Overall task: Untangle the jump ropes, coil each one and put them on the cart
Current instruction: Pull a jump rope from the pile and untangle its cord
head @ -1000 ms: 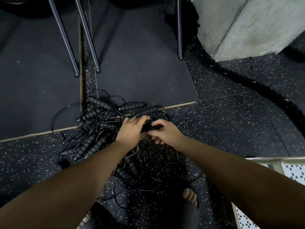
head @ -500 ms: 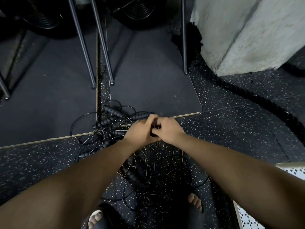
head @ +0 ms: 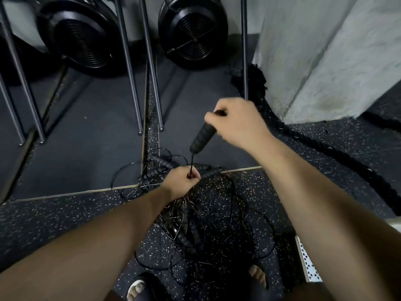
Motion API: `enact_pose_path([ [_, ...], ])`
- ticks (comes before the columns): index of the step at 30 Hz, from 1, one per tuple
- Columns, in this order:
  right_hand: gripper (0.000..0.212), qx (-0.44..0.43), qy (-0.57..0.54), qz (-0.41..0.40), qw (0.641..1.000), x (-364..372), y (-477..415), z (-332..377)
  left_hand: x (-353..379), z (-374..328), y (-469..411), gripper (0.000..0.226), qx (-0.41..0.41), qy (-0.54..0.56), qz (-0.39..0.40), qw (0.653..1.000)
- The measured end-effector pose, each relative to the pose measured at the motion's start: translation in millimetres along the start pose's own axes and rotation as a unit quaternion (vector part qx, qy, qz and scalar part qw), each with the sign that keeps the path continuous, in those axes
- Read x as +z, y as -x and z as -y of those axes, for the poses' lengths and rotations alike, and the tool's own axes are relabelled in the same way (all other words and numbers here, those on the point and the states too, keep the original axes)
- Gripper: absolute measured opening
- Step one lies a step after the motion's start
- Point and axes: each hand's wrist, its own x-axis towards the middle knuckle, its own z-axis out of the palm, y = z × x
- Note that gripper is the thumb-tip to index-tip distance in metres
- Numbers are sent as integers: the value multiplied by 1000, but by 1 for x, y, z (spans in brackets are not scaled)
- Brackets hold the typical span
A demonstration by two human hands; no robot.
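Right hand (head: 236, 122): fingers are curled round the far end of a black ribbed handle (head: 202, 137), which is held raised and tilted, its near end pointing down and left. A thin black cord (head: 191, 165) is seen leaving that lower end and running straight down to the left hand (head: 181, 183).

Left hand: the cord is pinched between thumb and fingertips, with the other fingers curled in. The hand is held low, just above the heap.

Jump ropes (head: 195, 224): a tangled heap of thin black cords and ribbed handles is seen on the speckled rubber floor (head: 65, 213), spread from under the left hand toward the near side. Several further handles (head: 160, 161) lie at the far edge of the heap, across the border of the dark mat (head: 86, 137). How many ropes there are cannot be told.

Surroundings: slanted metal legs (head: 130, 83) are planted on the mat beyond the heap. Two round black fan housings (head: 82, 35) are noted at the far left and centre. A concrete pillar (head: 325, 51) stands far right, with a thick black rope (head: 325, 153) curving along the floor at its base. A white perforated panel (head: 308, 263) is seen at the near right edge. Two feet (head: 138, 287) are visible at the near edge.
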Motion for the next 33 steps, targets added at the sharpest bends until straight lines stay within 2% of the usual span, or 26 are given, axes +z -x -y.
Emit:
enact_pose_path([
  [10, 38, 79, -192, -83, 975, -71, 36, 50, -28, -9, 41, 19, -74, 1, 34, 997],
  [15, 24, 149, -361, -118, 913, -70, 61, 56, -53, -36, 51, 24, -93, 68, -47, 992],
  [17, 20, 174, -428, -77, 884, -63, 72, 57, -60, -43, 56, 23, -94, 85, -82, 988],
  [20, 28, 198, -520, 74, 828, -47, 89, 59, -73, -59, 70, 22, -83, 109, -116, 984],
  [21, 28, 194, -514, 123, 827, -40, 94, 59, -77, -66, 75, 22, -82, 103, -117, 984],
  [23, 34, 179, -454, 192, 852, -28, 100, 56, -83, -75, 83, 26, -79, 66, -123, 987],
  [24, 47, 169, -415, 221, 866, -23, 101, 53, -86, -80, 88, 25, -85, 51, -141, 985],
  [26, 75, 148, -342, 269, 888, -14, 101, 48, -97, -92, 89, 11, -79, 47, -144, 985],
  [28, 88, 134, -290, 279, 906, -7, 101, 46, -110, -103, 88, 6, -66, 3, -125, 990],
  [29, 86, 126, -273, 271, 914, -4, 101, 47, -115, -109, 89, 9, -78, -21, -119, 990],
  [33, 57, 38, -151, 227, 961, -1, 98, 54, -118, -118, 92, 17, -66, -102, -93, 988],
])
